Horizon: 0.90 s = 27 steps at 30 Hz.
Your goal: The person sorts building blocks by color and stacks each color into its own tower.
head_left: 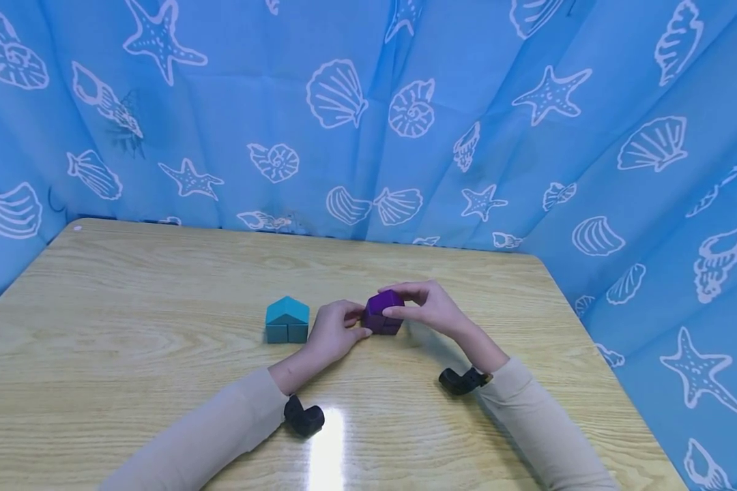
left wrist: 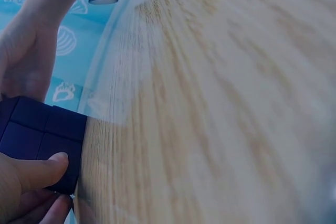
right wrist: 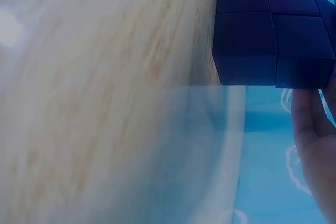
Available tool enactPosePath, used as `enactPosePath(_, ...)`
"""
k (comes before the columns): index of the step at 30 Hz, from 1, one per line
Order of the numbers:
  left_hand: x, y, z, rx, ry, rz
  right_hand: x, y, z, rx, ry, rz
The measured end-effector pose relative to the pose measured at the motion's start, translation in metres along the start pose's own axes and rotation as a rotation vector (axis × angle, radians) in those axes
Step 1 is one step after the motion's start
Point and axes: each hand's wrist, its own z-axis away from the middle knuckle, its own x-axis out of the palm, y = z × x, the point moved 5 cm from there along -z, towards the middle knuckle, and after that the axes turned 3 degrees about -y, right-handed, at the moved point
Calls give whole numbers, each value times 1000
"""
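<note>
A stack of purple blocks point(head_left: 382, 324) stands on the wooden table in front of the person. With thumb and fingers, the left hand point(head_left: 334, 331) grips the lower blocks from the left side. Its thumb presses a dark block face point(left wrist: 31, 145) in the left wrist view. From the right, the right hand point(head_left: 430, 307) holds the top purple block point(head_left: 385, 299) between thumb and fingers. The right wrist view shows seams between several square block faces point(right wrist: 247, 40). The exact shape of the top block is partly hidden by the right hand.
Left of the left hand stands a small teal house-shaped stack point(head_left: 287, 332), a triangular block over two smaller ones. A blue curtain point(head_left: 368, 157) with shells and starfish hangs behind and to the right of the table point(head_left: 129, 307). Both wrists wear black cameras point(head_left: 305, 418).
</note>
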Motion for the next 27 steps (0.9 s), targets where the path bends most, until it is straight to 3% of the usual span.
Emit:
enactPosePath(9, 2, -2, -3, -23, -1, 33, 1, 2, 0, -12, -20, 43)
enactPosePath(15, 4, 1, -5, -17, -28, 2, -1, 4, 0, -5, -30, 48)
enactPosePath(20, 3, 11, 3, 19, -22, -91, -4, 2, 2, -4, -30, 65)
enactPosePath(27, -3, 34, 14, 56, -12, -100, -14, -6, 5, -65, -9, 36)
